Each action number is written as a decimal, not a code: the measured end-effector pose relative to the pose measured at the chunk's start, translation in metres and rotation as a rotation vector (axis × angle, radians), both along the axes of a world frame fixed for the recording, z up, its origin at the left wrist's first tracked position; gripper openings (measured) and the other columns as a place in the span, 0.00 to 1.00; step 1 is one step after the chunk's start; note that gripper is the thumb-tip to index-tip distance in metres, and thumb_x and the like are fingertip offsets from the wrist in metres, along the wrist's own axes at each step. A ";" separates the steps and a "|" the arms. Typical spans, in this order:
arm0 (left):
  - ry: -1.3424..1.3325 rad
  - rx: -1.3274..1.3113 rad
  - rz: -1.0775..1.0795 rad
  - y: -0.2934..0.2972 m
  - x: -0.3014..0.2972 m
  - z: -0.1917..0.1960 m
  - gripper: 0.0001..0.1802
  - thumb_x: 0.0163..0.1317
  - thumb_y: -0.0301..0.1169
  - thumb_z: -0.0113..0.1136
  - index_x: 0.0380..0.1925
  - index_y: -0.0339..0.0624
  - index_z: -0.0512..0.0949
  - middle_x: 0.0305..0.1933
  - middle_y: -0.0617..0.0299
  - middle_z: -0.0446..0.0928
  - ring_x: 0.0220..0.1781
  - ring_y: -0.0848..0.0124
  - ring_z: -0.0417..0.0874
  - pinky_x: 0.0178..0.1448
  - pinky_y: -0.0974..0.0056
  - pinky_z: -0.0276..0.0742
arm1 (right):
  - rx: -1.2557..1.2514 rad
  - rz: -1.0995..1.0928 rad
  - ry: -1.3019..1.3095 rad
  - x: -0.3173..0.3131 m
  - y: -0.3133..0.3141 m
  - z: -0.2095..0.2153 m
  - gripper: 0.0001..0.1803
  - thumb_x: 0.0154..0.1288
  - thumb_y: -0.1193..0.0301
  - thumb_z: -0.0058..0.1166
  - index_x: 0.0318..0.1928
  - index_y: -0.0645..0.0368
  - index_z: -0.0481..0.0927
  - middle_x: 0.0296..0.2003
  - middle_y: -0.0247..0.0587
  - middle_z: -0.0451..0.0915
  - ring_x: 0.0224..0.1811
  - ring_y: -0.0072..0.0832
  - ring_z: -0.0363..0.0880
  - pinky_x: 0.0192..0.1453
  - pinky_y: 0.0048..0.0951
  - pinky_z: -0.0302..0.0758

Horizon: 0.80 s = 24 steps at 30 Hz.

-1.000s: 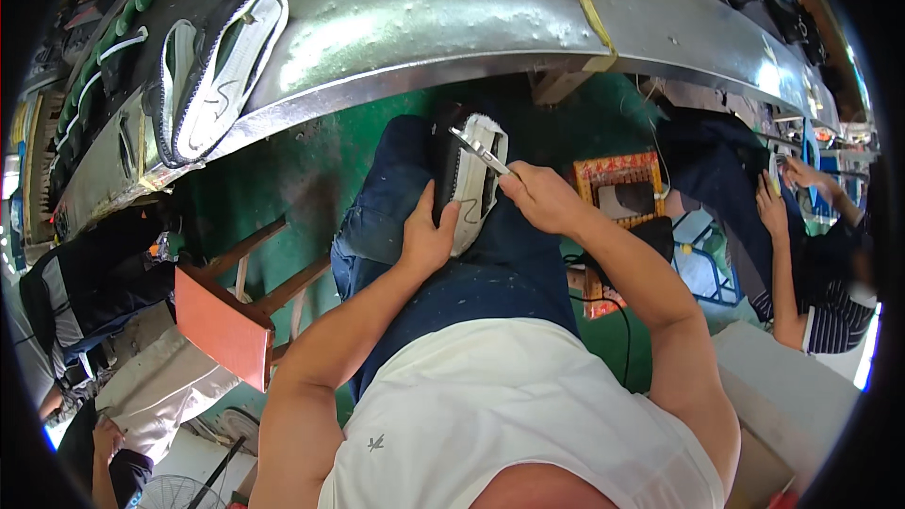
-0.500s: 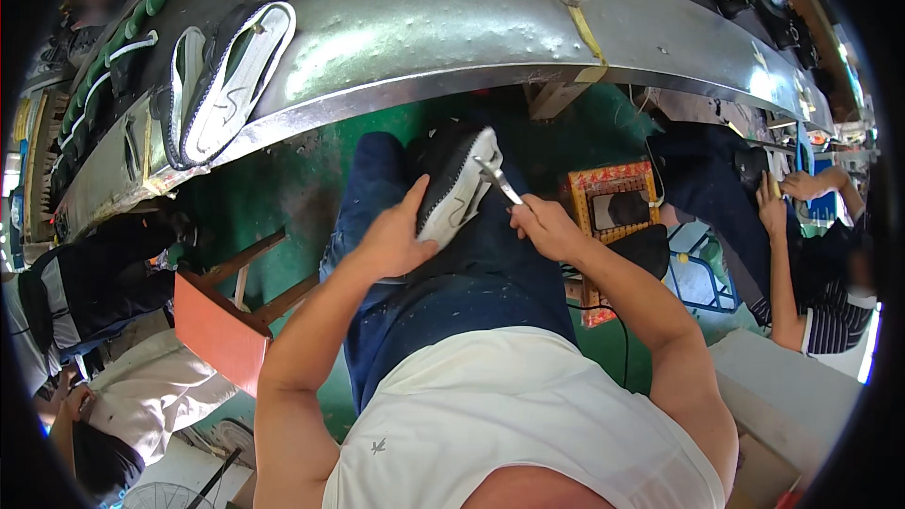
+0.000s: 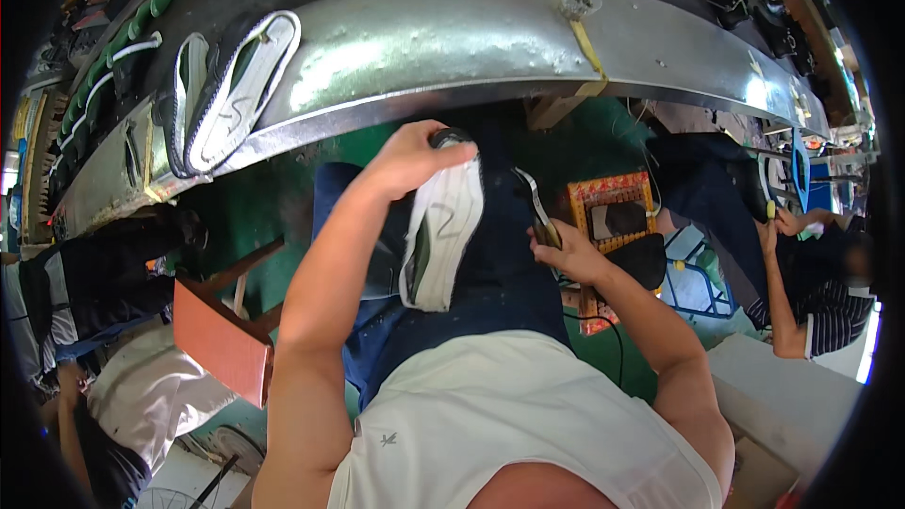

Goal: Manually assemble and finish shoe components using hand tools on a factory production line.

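Observation:
My left hand (image 3: 415,158) grips the far end of a shoe (image 3: 443,236) over my lap, its thumb across the tip. The shoe's white underside faces up, with a dark curved line drawn on it and dark material showing along the left edge. To the right of the shoe, apart from it, my right hand (image 3: 572,253) is closed around a slim metal hand tool (image 3: 534,196) with a curved tip, which looks like pincers. The tip points up and away from me. My fingers hide most of its handle.
Two similar shoes (image 3: 240,99) lie on the metal-edged bench (image 3: 424,33) at the left, near a small clear cup (image 3: 579,2) further right. A red-patterned stool (image 3: 613,184) stands right of my legs, a reddish wooden stool (image 3: 222,339) left. Other people sit on both sides.
The shoe has turned and come nearer, its underside now facing up more fully. My left hand has shifted from its side to its far end. The tool has moved right, off the shoe.

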State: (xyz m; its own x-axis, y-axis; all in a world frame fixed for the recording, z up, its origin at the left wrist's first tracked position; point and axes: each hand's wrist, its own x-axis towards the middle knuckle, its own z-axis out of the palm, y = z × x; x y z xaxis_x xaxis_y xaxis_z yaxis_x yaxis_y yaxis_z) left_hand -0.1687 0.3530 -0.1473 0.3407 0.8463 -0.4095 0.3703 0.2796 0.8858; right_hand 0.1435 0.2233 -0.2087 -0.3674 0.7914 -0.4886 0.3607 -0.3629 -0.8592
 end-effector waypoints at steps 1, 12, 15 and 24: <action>-0.136 -0.179 0.164 -0.003 0.011 -0.043 0.30 0.65 0.53 0.67 0.51 0.34 0.80 0.42 0.55 0.84 0.42 0.67 0.85 0.50 0.62 0.81 | -0.008 -0.011 0.056 0.000 -0.003 0.004 0.16 0.70 0.65 0.57 0.50 0.64 0.77 0.36 0.38 0.83 0.34 0.24 0.82 0.42 0.31 0.78; -0.256 -0.178 0.419 -0.103 0.018 -0.149 0.29 0.83 0.45 0.34 0.68 0.34 0.72 0.65 0.51 0.77 0.65 0.65 0.76 0.71 0.65 0.67 | -0.023 0.547 -0.347 -0.030 0.036 0.059 0.18 0.69 0.67 0.55 0.51 0.69 0.77 0.36 0.54 0.83 0.42 0.46 0.84 0.49 0.41 0.78; -0.250 -0.127 0.386 -0.109 0.019 -0.151 0.28 0.83 0.42 0.32 0.70 0.34 0.68 0.67 0.52 0.75 0.69 0.66 0.73 0.74 0.66 0.63 | 0.311 0.601 -0.324 -0.030 0.046 0.046 0.20 0.68 0.66 0.56 0.53 0.70 0.77 0.37 0.58 0.83 0.43 0.50 0.84 0.50 0.43 0.78; -0.106 0.015 0.354 -0.124 0.026 -0.172 0.31 0.80 0.43 0.32 0.70 0.29 0.66 0.73 0.37 0.67 0.77 0.48 0.65 0.80 0.57 0.55 | -0.671 0.776 -0.447 -0.080 0.131 0.091 0.16 0.66 0.61 0.59 0.35 0.64 0.80 0.29 0.40 0.80 0.30 0.32 0.81 0.33 0.35 0.81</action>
